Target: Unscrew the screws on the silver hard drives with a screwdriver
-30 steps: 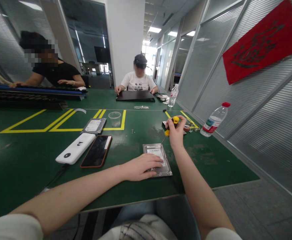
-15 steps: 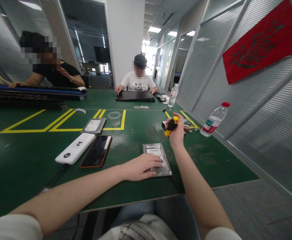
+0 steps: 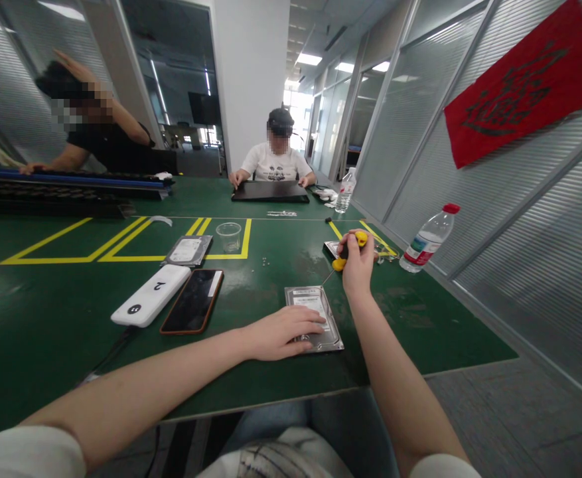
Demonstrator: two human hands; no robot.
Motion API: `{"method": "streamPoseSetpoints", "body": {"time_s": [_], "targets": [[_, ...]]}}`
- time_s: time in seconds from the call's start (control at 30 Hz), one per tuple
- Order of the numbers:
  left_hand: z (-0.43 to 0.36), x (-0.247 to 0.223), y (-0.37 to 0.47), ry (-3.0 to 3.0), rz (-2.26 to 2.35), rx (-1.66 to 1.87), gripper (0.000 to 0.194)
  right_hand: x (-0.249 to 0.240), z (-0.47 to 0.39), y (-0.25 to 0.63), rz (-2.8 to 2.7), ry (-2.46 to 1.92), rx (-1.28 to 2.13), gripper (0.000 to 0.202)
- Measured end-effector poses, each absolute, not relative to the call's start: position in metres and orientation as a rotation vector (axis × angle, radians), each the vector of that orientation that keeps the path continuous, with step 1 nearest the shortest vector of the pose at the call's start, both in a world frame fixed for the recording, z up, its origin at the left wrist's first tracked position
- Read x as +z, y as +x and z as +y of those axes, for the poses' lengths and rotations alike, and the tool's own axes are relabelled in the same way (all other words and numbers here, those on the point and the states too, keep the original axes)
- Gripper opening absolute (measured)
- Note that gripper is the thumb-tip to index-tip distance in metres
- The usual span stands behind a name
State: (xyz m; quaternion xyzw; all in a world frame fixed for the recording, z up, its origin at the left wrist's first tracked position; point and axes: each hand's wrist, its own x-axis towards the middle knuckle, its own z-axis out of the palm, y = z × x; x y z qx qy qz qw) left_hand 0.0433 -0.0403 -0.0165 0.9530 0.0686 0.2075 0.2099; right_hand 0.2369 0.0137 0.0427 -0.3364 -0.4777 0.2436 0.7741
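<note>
Set over a green table point(image 3: 435, 332), bounded by a near edge on the body side of both hands and by a slanted edge well out to the right of the right hand point(image 3: 358, 269). Open mostly to the right of the right forearm, across bare surface as far as that slant, and again in a smaller stretch just beyond the left hand point(image 3: 281, 332). Narrowed beyond and to the right of the right hand by a red-capped bottle point(image 3: 427, 240), tight against the slanted edge. Crowded more on the left hand's outer side, first by a white power bank point(image 3: 150, 297), then, closer in, by a dark phone point(image 3: 192, 302). Found directly under the left hand: a silver hard drive point(image 3: 315, 301), lying flat, covered across much of its middle, exposed at the far end and along the right side. Reached from the left with forearm stretched low, palm down, fingers slightly spread. Reached from the right with forearm raised, fingers and thumb wrapped round the yellow-and-black handle of a screwdriver point(image 3: 339, 264). Slanted from that grip down and leftward to the drive's far right corner; too fine at the tip to tell whether touching. Dotted, beyond the left hand, with a few tiny bits point(image 3: 265, 261).
</note>
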Motion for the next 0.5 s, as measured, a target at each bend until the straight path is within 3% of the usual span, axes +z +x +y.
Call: {"method": "streamPoseSetpoints", "body": {"time_s": [0.5], "targets": [[-0.0414,-0.0157,0.0434,2.643,0.195,0.579,0.031,0.0406,0.0126,0.2347,-1.109,-0.755,0.54,0.021]]}}
